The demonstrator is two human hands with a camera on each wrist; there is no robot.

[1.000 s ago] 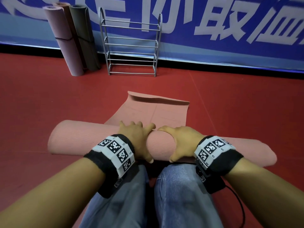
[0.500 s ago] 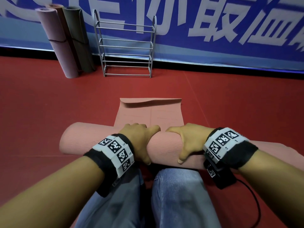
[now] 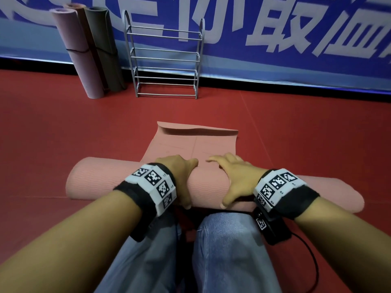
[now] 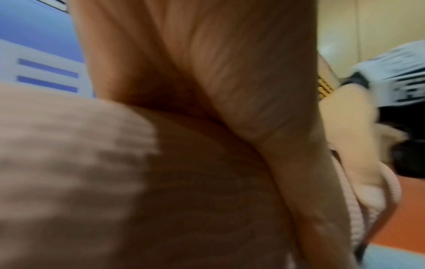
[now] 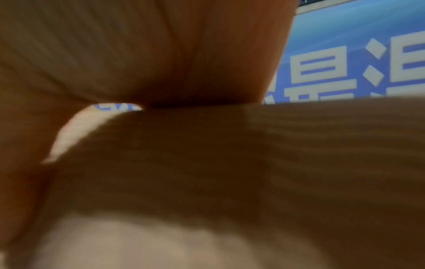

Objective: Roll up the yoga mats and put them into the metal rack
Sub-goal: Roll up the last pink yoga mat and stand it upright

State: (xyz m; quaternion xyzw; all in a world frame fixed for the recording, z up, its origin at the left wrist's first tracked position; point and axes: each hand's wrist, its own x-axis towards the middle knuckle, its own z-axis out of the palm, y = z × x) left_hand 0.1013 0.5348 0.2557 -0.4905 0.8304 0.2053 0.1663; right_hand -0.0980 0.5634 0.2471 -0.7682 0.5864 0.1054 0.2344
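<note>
A pink yoga mat (image 3: 105,180), mostly rolled, lies crosswise on the red floor in front of my knees. A short flat tail (image 3: 196,142) runs away from the roll toward the metal rack (image 3: 167,60) at the wall. My left hand (image 3: 179,172) wraps the roll's middle, fingers over the far side and thumb on the near side. Beside it my right hand (image 3: 234,176) wraps it the same way, fingers spread on top. In the blurred wrist views each palm (image 4: 207,72) (image 5: 115,45) lies against the ribbed mat (image 4: 69,163) (image 5: 299,163).
Three rolled mats stand against the banner wall left of the rack: a mauve one (image 3: 78,53), a brown one (image 3: 79,13), a dark green one (image 3: 103,49). My jeans-clad knees (image 3: 222,240) are just behind the roll. Red floor (image 3: 317,134) spreads all around.
The roll has turned forward, so the flat tail is shorter. Both hands have shifted further over the top of the roll.
</note>
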